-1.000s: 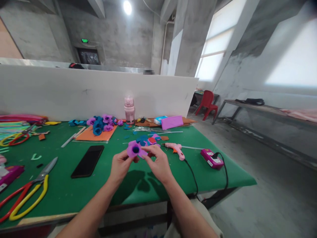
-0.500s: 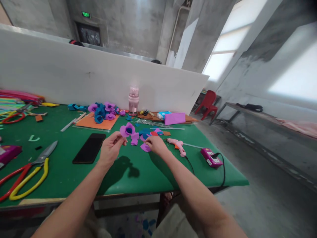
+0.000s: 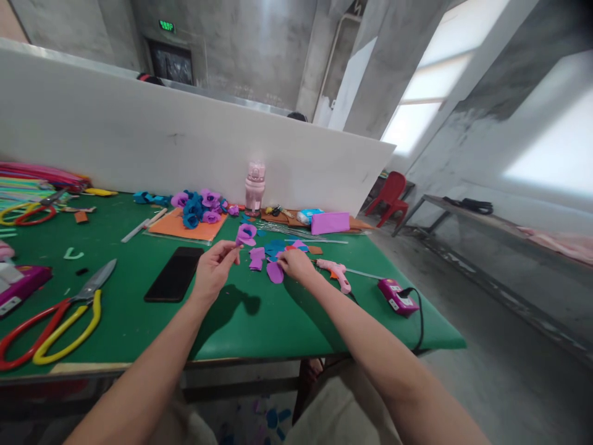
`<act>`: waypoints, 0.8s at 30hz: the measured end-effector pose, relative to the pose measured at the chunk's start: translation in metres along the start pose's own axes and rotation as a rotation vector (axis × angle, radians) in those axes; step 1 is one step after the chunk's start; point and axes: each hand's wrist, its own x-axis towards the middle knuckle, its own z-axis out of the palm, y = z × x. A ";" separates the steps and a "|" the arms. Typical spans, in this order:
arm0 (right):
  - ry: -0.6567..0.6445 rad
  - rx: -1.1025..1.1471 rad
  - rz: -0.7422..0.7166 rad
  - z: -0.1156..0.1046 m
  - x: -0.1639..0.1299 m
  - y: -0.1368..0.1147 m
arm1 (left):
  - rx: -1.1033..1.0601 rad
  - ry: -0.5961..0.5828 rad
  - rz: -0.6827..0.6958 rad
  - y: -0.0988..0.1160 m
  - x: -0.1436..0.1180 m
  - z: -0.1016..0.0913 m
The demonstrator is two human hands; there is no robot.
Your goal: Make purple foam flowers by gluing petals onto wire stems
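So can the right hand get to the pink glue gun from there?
Probably yes. The right hand rests on the purple petals, and the glue gun lies just beside it on the green table, with nothing between them.

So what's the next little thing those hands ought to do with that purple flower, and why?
Probably lift the loose purple petal up to the purple flower. The left hand holds the flower above the green table, while the right hand rests on the petal, which lies flat.

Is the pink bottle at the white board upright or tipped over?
Upright: the pink bottle stands on its base on the green table, cap on top.
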 end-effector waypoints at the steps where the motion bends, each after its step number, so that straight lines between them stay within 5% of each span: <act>1: 0.017 0.003 0.009 -0.002 0.000 0.000 | 0.018 0.018 -0.007 -0.001 0.000 0.000; 12: 0.082 0.122 -0.016 0.007 0.055 -0.033 | 0.136 0.052 -0.046 -0.008 0.000 0.002; 18: 0.235 0.251 0.082 -0.009 0.026 -0.022 | 0.192 0.124 -0.072 -0.013 0.006 0.001; 20: 0.223 0.400 0.098 -0.012 0.004 -0.024 | 0.235 0.110 -0.090 -0.010 0.006 0.004; 24: 0.107 1.203 0.126 -0.008 -0.040 -0.040 | 0.114 -0.137 -0.154 -0.001 -0.002 0.013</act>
